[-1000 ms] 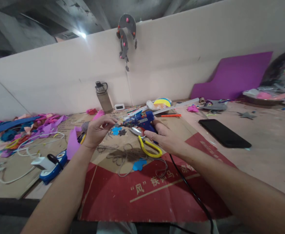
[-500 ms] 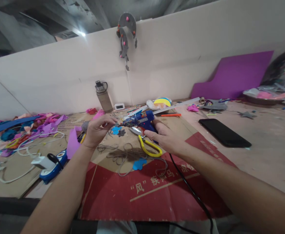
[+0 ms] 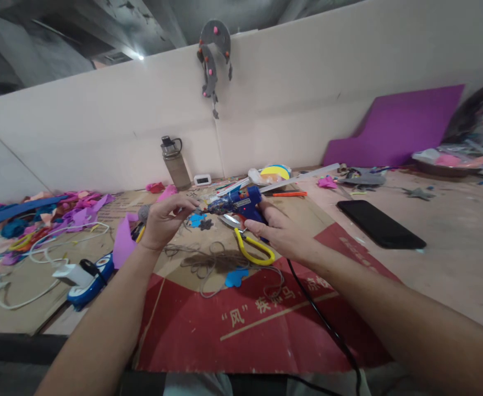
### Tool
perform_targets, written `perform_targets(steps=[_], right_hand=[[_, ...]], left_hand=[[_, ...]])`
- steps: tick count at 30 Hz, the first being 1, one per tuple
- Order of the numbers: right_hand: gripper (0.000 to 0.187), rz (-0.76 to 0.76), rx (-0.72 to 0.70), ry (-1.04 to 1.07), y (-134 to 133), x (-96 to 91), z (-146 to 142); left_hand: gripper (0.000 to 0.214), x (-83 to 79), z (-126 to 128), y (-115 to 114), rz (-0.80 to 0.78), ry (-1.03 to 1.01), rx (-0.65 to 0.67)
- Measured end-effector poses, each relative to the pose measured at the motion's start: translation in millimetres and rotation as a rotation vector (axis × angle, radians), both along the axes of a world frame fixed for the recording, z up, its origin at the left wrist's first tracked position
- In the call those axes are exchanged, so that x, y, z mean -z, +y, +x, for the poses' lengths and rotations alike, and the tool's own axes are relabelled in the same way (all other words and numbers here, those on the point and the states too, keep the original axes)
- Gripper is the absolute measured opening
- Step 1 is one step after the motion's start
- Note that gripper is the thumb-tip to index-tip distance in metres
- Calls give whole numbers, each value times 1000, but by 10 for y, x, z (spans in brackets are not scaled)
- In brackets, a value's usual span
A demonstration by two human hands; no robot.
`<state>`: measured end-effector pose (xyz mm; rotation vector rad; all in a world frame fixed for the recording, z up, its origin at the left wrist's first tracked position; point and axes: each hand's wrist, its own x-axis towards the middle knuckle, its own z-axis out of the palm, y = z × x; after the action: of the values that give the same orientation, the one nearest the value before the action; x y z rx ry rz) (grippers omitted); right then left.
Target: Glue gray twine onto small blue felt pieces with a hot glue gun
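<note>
My right hand [image 3: 279,230] is wrapped around the handle of a blue hot glue gun [image 3: 241,203], whose nozzle points left. Close to the nozzle tip, my left hand [image 3: 168,218] is closed in a pinch; whatever is between its fingertips is too small to make out. Under the gun lie scissors with yellow handles [image 3: 254,254], their blades partly hidden. Tangled grey cord [image 3: 212,264] spreads over the cardboard [image 3: 241,346] below the hands. A blue cut-out piece [image 3: 236,278] rests near the cord, and a small dark flower shape [image 3: 206,224] lies beneath the nozzle.
A black phone [image 3: 379,224] lies at the right. At the left are a blue power strip [image 3: 91,283] with a white charger and a heap of coloured scraps [image 3: 60,214]. A bottle [image 3: 176,165] stands against the partition. The gun's black cable [image 3: 324,319] runs down toward me.
</note>
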<state>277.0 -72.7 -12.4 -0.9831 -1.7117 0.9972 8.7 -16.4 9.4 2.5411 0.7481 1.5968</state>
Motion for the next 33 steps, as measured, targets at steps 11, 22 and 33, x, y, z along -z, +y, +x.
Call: perform_targets(steps=[11, 22, 33], right_hand=[[44, 30, 7, 29, -5, -11, 21], [46, 52, -11, 8, -21, -22, 4], [48, 65, 5, 6, -27, -37, 20]], left_hand=[[4, -5, -59, 18, 14, 12, -31], [3, -12, -42, 7, -19, 23, 14], [7, -25, -52, 2, -24, 9, -10]])
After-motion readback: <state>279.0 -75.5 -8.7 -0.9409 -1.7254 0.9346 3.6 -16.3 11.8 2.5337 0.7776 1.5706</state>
